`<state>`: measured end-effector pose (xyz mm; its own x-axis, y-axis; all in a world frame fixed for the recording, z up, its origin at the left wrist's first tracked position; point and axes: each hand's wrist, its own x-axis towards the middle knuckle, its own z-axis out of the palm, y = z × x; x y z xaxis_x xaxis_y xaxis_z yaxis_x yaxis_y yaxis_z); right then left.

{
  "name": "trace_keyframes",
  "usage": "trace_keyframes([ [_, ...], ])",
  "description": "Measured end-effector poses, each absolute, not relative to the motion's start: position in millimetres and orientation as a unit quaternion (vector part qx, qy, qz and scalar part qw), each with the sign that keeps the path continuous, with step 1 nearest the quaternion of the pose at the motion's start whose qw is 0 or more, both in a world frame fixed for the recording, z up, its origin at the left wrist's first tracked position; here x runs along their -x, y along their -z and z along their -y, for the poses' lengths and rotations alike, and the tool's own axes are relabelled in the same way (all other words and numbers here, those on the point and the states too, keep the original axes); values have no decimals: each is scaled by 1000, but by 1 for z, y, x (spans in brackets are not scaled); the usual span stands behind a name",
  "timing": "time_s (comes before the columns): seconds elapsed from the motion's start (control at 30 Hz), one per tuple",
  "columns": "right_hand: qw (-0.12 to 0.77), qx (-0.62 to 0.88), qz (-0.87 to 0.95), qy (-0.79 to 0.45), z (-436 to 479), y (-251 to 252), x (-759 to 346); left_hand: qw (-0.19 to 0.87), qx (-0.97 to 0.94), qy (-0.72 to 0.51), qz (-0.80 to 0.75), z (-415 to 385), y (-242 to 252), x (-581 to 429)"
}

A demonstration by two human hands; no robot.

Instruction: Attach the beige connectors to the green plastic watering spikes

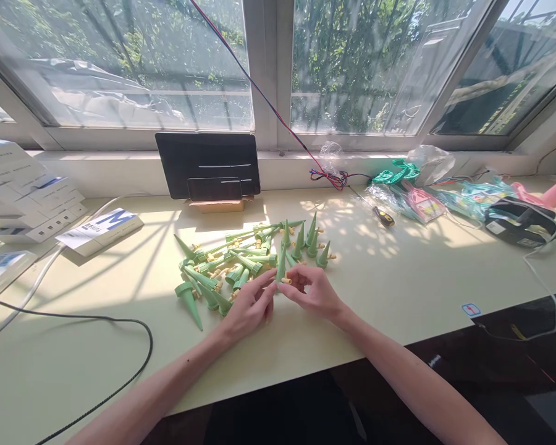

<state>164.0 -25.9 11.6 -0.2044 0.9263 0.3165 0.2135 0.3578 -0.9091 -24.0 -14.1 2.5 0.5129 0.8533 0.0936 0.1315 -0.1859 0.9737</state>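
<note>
Between my two hands stands a green plant watering spike (282, 262), its tip pointing up and a small tan nozzle (286, 280) at its lower side. My left hand (254, 300) grips the spike's base from the left with fingers closed. My right hand (312, 289) pinches at the nozzle side from the right. A pile of similar green spikes (208, 281) with tan nozzles lies to the left and behind my left hand. Behind my right hand, several spikes (311, 238) stand upright on the table.
A dark tablet (208, 164) leans by the window behind the pile. White boxes (23, 191) are stacked at the left, near a black cable (151, 340). A screwdriver (383, 216), plastic bags (426, 201) and a black strapped object (519, 221) lie to the right.
</note>
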Motion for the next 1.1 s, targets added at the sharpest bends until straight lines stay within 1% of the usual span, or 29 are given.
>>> trace_keyframes([
  [0.17,470,394,704,-358,26,-8,-162,567,-672,-330,-344,11,1,25],
  [0.37,460,401,711,-348,25,-5,-162,569,-673,-333,-335,10,1,25],
  [0.47,467,413,708,-333,23,-4,-164,523,-685,-366,-351,12,-2,24],
  [0.57,488,437,694,-298,19,-1,-167,454,-691,-419,-376,15,-7,23],
  [0.63,484,457,699,-261,17,2,-170,401,-693,-446,-399,17,-9,23],
  [0.73,434,467,741,-211,16,5,-172,317,-714,-464,-417,18,-9,22],
  [0.9,327,456,806,-187,20,5,-166,208,-771,-436,-414,18,-3,21],
  [1.0,286,463,822,-167,21,4,-162,181,-788,-419,-414,18,0,21],
  [1.1,273,476,822,-149,22,5,-163,171,-799,-399,-416,18,0,22],
])
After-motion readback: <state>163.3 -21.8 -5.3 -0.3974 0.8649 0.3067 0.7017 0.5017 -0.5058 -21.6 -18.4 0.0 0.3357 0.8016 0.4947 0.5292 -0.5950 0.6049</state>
